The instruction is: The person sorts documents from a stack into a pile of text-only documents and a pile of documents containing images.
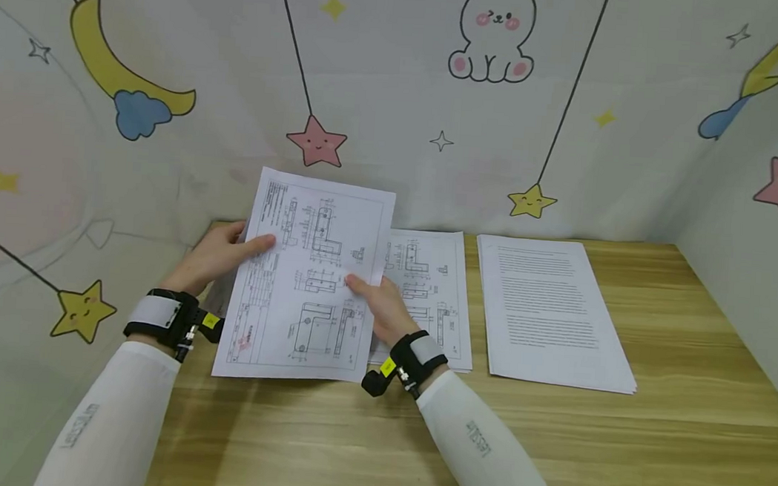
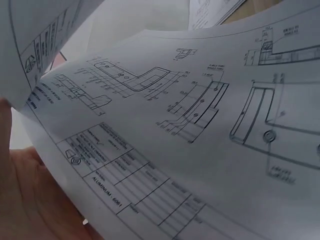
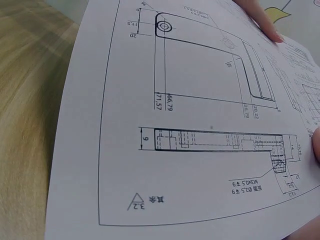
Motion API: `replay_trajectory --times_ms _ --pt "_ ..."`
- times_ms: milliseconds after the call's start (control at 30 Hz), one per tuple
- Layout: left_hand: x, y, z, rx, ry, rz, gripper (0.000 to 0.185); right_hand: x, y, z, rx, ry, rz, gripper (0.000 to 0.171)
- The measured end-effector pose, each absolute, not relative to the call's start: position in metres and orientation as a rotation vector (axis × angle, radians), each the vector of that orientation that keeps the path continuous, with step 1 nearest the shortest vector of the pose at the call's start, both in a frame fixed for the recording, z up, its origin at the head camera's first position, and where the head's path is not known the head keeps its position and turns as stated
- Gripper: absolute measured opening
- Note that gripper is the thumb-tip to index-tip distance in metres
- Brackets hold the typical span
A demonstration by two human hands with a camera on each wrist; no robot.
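The left hand [image 1: 217,253] is pinching the left edge of a technical drawing sheet [image 1: 306,279], thumb lying on the printed face and the other fingers behind the paper. The right hand [image 1: 385,307] is pinching the sheet's right edge, thumb on top and fingers underneath. Between them the sheet is being held lifted and tilted toward the person, its lower edge hanging just above the wooden table [image 1: 617,450].

Taking that lifted sheet as the landmark: just to its right, partly covered by it and by the right hand, a stack of similar drawings [image 1: 436,290] is lying flat on the table. Further right, a little apart from that stack, a stack of text pages [image 1: 548,312] is lying.

Judging from this layout, the sorting looks partly done: two piles are already standing by kind, and one drawing is in the air, not yet laid on any pile. How many sheets remain unsorted cannot be told.

Hidden parts: the left hand's fingers are behind the paper, and whether more sheets are lying beneath the lifted one is not visible. The left wrist view is showing a second curled paper edge [image 2: 35,40] at upper left, cut off by the frame. The small print is too fine to read reliably.
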State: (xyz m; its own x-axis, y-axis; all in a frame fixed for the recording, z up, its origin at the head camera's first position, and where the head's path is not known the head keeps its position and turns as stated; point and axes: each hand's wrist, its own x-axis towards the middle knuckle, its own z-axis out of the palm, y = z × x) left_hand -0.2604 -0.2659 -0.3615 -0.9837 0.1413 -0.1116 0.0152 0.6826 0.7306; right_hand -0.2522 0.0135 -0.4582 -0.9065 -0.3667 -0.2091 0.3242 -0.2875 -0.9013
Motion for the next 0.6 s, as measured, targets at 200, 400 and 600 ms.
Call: replay_trajectory --times_ms 200,400,600 --pt "-0.258 -0.263 -0.357 0.164 2.654 1.219 0.054 -0.252 0.011 -0.456 -0.039 1.576 -2.199 0.028" --pt "-0.248 -0.260 -0.346 0.229 2.712 1.286 0.052 -0.251 0.009 -0.453 -0.079 1.661 -2.151 0.029" --pt "-0.236 -0.254 -0.328 0.232 2.750 1.385 0.057 -0.254 0.014 -0.446 -0.138 1.724 -2.164 0.046"
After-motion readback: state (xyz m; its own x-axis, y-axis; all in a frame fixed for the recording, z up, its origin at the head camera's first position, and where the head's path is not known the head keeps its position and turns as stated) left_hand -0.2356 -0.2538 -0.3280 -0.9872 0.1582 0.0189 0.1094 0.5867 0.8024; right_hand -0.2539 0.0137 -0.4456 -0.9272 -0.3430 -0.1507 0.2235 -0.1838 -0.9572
